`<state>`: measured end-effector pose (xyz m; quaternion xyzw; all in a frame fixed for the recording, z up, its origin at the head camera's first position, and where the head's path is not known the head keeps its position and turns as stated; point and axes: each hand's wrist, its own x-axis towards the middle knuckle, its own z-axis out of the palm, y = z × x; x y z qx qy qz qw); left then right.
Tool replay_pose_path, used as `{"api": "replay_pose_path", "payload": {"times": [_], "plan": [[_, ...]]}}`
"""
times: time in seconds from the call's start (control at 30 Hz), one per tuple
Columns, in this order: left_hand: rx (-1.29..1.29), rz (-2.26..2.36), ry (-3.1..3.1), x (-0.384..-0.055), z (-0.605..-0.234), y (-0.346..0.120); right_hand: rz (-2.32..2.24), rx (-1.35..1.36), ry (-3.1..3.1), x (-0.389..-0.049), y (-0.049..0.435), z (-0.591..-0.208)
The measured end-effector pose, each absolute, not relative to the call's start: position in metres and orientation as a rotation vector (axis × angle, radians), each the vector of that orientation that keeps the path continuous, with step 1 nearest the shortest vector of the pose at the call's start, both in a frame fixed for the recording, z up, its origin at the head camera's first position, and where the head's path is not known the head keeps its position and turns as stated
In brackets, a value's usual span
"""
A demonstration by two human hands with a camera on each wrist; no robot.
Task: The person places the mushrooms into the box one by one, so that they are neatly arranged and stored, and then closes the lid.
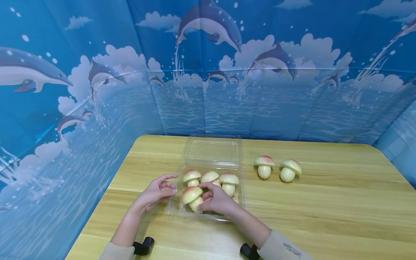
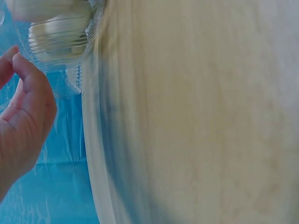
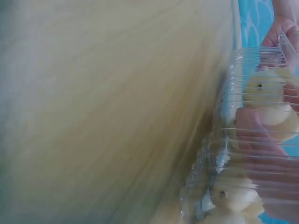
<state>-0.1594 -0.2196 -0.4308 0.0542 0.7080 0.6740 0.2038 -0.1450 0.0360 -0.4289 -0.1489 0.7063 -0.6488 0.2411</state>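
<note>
In the head view, a clear plastic clamshell box stands with its lid folded back. My right hand reaches into the box and grips the pale stem of a toy mushroom with a pink-tinged cream cap, at the front left. Behind it, a row of similar mushrooms sits in the box. My left hand is at the box's left side, fingers loosely bent and holding nothing; whether they touch the rim is unclear. The right wrist view shows the right fingers through the ribbed box wall.
Right of the box, two more mushrooms stand on the wooden table: one with a pink-topped cap and one tilted. A blue dolphin-print curtain hangs behind the table and along its left side.
</note>
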Motion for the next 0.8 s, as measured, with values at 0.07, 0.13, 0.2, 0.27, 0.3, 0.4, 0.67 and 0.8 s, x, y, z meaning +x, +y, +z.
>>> {"api": "replay_pose_path", "payload": {"times": [0.07,0.13,0.2,0.27,0.3,0.4,0.67,0.8], "plan": [[0.146,1.883,1.972,-0.160,-0.430,-0.219,-1.767,-0.404,1.938,-0.145,0.034,-0.429],[0.144,1.886,1.967,-0.160,-0.430,-0.219,-1.765,-0.400,1.940,-0.146,0.033,-0.430],[0.141,1.891,1.961,-0.160,-0.430,-0.219,-1.761,-0.401,1.944,-0.146,0.031,-0.430],[0.141,1.894,1.958,-0.160,-0.429,-0.219,-1.753,-0.400,1.949,-0.146,0.030,-0.430],[0.142,1.894,1.957,-0.160,-0.430,-0.219,-1.746,-0.401,1.957,-0.146,0.029,-0.430],[0.148,1.895,1.956,-0.161,-0.430,-0.219,-1.721,-0.406,1.976,-0.146,0.028,-0.427],[0.135,1.888,1.956,-0.161,-0.430,-0.219,-1.698,-0.425,1.990,-0.147,0.023,-0.428],[0.131,1.880,1.960,-0.161,-0.431,-0.219,-1.693,-0.436,1.999,-0.147,0.020,-0.429]]}}
